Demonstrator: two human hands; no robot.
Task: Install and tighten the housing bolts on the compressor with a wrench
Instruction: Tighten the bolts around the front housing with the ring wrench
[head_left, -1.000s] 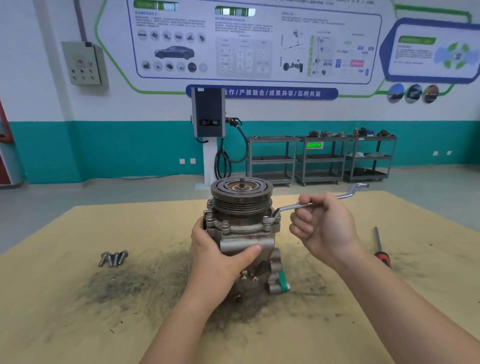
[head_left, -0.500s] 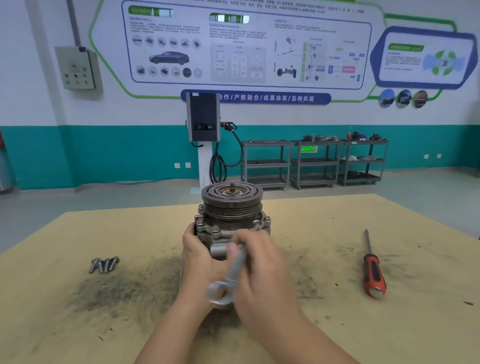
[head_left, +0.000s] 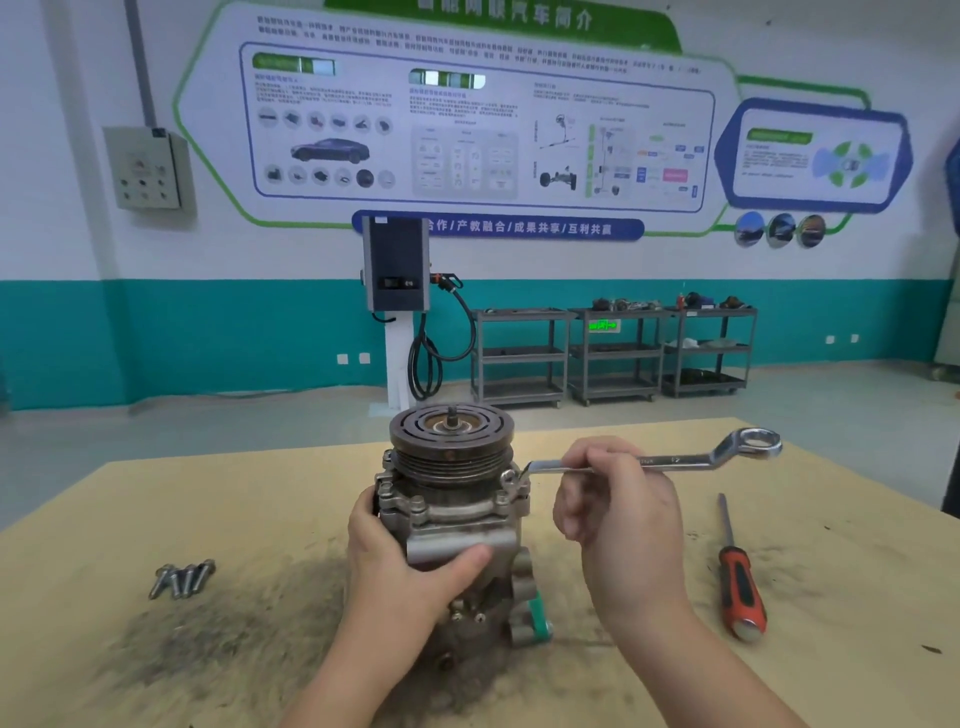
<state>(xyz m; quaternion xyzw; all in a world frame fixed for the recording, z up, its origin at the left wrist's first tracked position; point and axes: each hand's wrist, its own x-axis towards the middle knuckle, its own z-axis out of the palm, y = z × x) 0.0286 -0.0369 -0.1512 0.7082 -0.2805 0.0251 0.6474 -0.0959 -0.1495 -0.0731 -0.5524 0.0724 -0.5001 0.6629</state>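
The grey metal compressor (head_left: 451, 499) stands upright in the middle of the table, pulley end up. My left hand (head_left: 400, 561) grips its housing from the left and front, thumb across the body. A silver ring wrench (head_left: 670, 460) lies level, its near ring on a housing bolt (head_left: 511, 475) at the compressor's upper right flange, its far ring pointing right. My right hand (head_left: 618, 499) holds the wrench shaft near its middle, fingers curled round it. Several loose bolts (head_left: 182, 578) lie together on the table to the left.
A red and black screwdriver (head_left: 737, 582) lies on the table right of my right hand. The tan table top (head_left: 156, 499) carries dark grime around the compressor. Beyond the table are a charging post (head_left: 397, 270) and grey shelf carts (head_left: 613, 353) by the wall.
Half a second ago my right hand held the wrench in front of the compressor, off the bolt. Now the wrench sits on the right flange bolt again, pointing right. The left hand has stayed on the housing.
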